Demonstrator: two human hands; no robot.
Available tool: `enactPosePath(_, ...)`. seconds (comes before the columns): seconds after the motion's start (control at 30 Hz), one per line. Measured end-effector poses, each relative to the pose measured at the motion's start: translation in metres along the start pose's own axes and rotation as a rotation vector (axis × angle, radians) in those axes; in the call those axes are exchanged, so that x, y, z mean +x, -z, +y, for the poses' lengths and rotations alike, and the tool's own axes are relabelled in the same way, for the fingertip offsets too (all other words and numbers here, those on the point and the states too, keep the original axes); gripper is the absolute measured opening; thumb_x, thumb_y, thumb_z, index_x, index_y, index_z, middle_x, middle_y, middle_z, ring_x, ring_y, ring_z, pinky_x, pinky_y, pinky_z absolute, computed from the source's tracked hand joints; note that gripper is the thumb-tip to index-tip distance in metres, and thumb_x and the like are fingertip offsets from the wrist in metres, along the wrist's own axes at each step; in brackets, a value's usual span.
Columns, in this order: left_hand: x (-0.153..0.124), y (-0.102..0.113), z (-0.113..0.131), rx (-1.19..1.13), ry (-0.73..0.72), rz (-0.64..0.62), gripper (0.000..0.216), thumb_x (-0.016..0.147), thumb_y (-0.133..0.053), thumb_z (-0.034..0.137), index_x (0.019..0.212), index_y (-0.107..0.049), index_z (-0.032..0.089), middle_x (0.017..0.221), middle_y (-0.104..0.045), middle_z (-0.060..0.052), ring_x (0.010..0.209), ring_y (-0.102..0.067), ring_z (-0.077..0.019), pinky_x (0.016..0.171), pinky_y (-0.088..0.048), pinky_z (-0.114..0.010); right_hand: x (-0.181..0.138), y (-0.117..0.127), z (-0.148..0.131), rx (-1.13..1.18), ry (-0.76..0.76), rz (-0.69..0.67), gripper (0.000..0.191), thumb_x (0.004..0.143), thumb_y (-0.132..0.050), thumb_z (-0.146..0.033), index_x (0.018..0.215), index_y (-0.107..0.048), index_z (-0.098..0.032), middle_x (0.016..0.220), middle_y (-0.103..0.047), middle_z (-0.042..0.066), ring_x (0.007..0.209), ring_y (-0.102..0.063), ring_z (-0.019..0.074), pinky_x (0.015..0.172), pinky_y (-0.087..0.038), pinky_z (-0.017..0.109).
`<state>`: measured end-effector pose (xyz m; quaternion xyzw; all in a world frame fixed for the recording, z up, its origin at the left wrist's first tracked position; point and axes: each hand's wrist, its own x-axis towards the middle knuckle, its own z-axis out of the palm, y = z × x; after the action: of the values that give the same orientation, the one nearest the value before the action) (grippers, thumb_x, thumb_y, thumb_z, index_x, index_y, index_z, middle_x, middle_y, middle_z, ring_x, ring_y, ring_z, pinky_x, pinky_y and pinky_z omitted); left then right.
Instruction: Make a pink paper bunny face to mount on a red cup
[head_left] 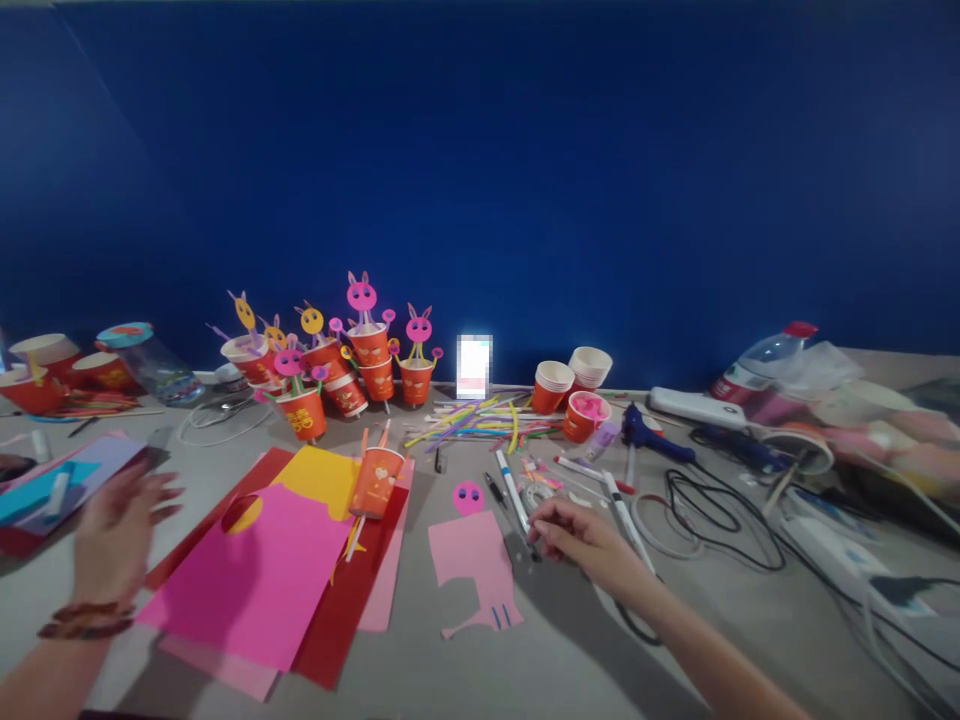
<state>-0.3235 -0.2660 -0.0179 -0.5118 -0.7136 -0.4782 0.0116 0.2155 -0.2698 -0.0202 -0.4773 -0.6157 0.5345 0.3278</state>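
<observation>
Hovering near a blue-capped white marker (512,490), the right hand (574,535) has its fingers loosely curled; I cannot tell whether they grip or touch the marker. A black pen (495,490) lies just left of it. The left hand (114,535), blurred, is released with fingers spread, between cyan paper (22,503) on the left and a magenta sheet (281,575) on the right. Near the middle lies a cut light-pink paper (480,550), with a magenta disc bearing two eyes (469,497) just beyond. A tilted red paper cup (377,485) overlaps the coloured sheets. Farther off are pipe cleaners (450,428) and, at right, a blue glue gun (652,432).
</observation>
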Motion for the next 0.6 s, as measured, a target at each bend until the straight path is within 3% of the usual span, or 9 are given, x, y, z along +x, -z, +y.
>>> enactPosePath(0.07,-0.027,-0.024,0.024,-0.102,-0.041,-0.188,0.035,0.094,-0.048,0.049,0.114,-0.057,0.022,0.104,-0.071,-0.001,0.084,-0.069,-0.0176,0.074,-0.060,-0.033,0.001,-0.003,0.003,-0.122,0.042,0.036,0.023,0.087,-0.057,-0.042,0.087,-0.061,-0.019,0.077,-0.067,0.002,0.063,-0.058,0.0148,0.057,-0.044,0.026)
enactPosePath(0.17,-0.084,-0.048,0.082,-0.130,-0.432,-0.489,0.024,0.097,-0.048,0.031,0.116,-0.060,0.023,0.116,-0.068,-0.004,0.110,-0.062,-0.0215,0.098,-0.050,-0.037,0.002,-0.005,0.008,-0.392,0.112,0.123,0.017,0.089,-0.054,-0.035,0.089,-0.062,-0.021,0.072,-0.064,0.001,0.064,-0.058,0.0164,0.057,-0.043,0.026)
enactPosePath(0.23,-0.119,-0.062,0.122,-0.126,-0.721,-0.683,0.029,0.096,-0.047,0.022,0.122,-0.059,0.025,0.125,-0.065,-0.005,0.119,-0.057,-0.0212,0.103,-0.047,-0.036,0.002,-0.007,0.009,-0.534,0.131,0.155,0.015,0.089,-0.052,-0.032,0.091,-0.062,-0.021,0.074,-0.065,0.001,0.066,-0.059,0.0173,0.059,-0.043,0.026)
enactPosePath(0.33,-0.150,-0.081,0.164,-0.023,-0.933,-0.888,0.039,0.094,-0.047,0.014,0.131,-0.053,0.024,0.138,-0.057,-0.005,0.128,-0.050,-0.0224,0.109,-0.042,-0.040,-0.003,-0.013,0.006,-0.657,0.148,0.148,0.013,0.089,-0.051,-0.027,0.092,-0.062,-0.021,0.077,-0.067,0.002,0.068,-0.060,0.0179,0.061,-0.042,0.027)
enactPosePath(0.47,-0.159,-0.102,0.181,0.086,-0.987,-1.025,0.042,0.089,-0.057,0.017,0.131,-0.053,0.022,0.143,-0.052,-0.008,0.131,-0.046,-0.0276,0.111,-0.037,-0.049,-0.018,-0.027,0.006,-0.748,0.172,0.106,0.014,0.090,-0.049,-0.022,0.086,-0.062,-0.020,0.076,-0.065,0.002,0.069,-0.059,0.0175,0.062,-0.040,0.026)
enactPosePath(0.6,-0.164,-0.114,0.178,0.143,-0.857,-0.980,0.058,0.084,-0.068,0.025,0.137,-0.046,0.019,0.145,-0.049,-0.011,0.133,-0.043,-0.0294,0.111,-0.037,-0.049,-0.034,-0.040,0.009,-0.780,0.211,0.050,0.013,0.090,-0.049,-0.019,0.084,-0.061,-0.020,0.079,-0.065,0.003,0.075,-0.059,0.0181,0.067,-0.040,0.026)
